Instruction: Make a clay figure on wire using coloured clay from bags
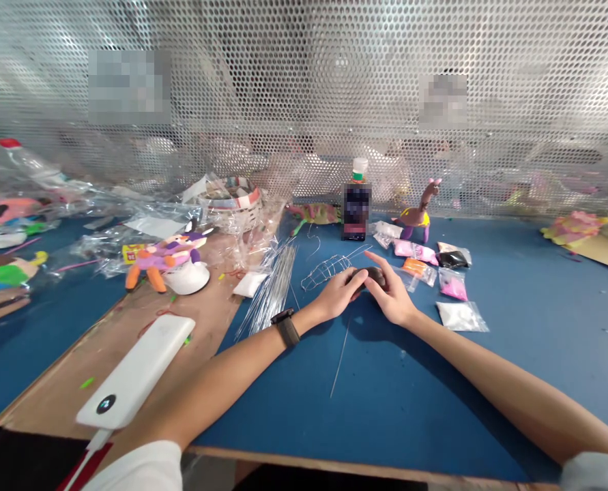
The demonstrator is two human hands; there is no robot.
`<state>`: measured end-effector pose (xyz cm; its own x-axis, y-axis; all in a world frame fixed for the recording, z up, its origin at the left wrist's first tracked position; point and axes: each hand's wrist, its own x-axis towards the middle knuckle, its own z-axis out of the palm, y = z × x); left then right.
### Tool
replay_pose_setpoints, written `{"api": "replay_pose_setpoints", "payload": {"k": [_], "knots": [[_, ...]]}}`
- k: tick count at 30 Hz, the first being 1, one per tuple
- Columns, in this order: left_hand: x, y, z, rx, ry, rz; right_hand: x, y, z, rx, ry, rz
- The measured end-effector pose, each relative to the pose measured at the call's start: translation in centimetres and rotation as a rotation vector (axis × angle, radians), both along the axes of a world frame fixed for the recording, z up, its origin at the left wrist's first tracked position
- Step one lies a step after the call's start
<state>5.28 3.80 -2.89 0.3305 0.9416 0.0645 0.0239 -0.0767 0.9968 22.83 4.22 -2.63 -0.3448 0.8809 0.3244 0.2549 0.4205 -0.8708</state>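
Between my two hands is a dark brown lump (374, 275) that looks like modelling clay. My left hand (342, 290) closes on it from the left, thumb on top. From the other side my right hand (392, 293) presses it with the thumb, its index finger stretched forward. Just beyond my left hand lies a bent wire frame (327, 271). A bundle of straight wires (276, 283) rests to the left, and a single wire (340, 361) lies nearer me. Small bags of coloured clay, among them a pink one (452, 284) and a white one (462, 316), sit right of my hands.
A white power bank (137, 372) with a cable lies front left. Behind it are a purple and orange clay figure (173, 254) and a basket (232, 198). A bottle (356, 204) and a long-necked clay figure (417, 215) stand at the back, before a perforated metal screen (304, 88).
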Motion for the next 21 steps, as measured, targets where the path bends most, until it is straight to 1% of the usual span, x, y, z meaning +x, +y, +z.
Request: {"api": "replay_pose_setpoints", "payload": {"k": [2, 4, 8, 10, 11, 13, 16, 18, 21], "knots": [[0.1, 0.1, 0.0, -0.009, -0.028, 0.007, 0.0, -0.1, 0.1, 0.003, -0.026, 0.029], [0.2, 0.1, 0.0, -0.03, -0.041, 0.004, -0.1, 0.1, -0.1, -0.015, -0.004, -0.006], [0.6, 0.0, 0.1, -0.046, -0.04, 0.008, -0.2, 1.1, -1.2, -0.079, 0.153, -0.214], [0.6, 0.1, 0.1, -0.047, -0.044, 0.047, -0.2, 1.7, -1.7, -0.104, 0.218, -0.294], [0.5, 0.2, 0.1, -0.054, -0.05, 0.082, -0.2, 1.9, -1.8, -0.126, 0.239, -0.303], [0.3, 0.5, 0.1, -0.081, -0.082, 0.175, -0.1, 1.9, -1.7, -0.184, 0.249, -0.235], [0.0, 1.0, -0.1, -0.118, -0.154, 0.279, -0.1, 1.3, -1.0, -0.217, 0.194, -0.06], [0.0, 1.1, -0.2, -0.12, -0.17, 0.287, -0.2, 0.8, -0.7, -0.167, 0.136, -0.019], [0.1, 1.2, -0.5, -0.13, -0.141, 0.254, -0.2, 0.2, -0.5, -0.04, 0.024, -0.009]]}}
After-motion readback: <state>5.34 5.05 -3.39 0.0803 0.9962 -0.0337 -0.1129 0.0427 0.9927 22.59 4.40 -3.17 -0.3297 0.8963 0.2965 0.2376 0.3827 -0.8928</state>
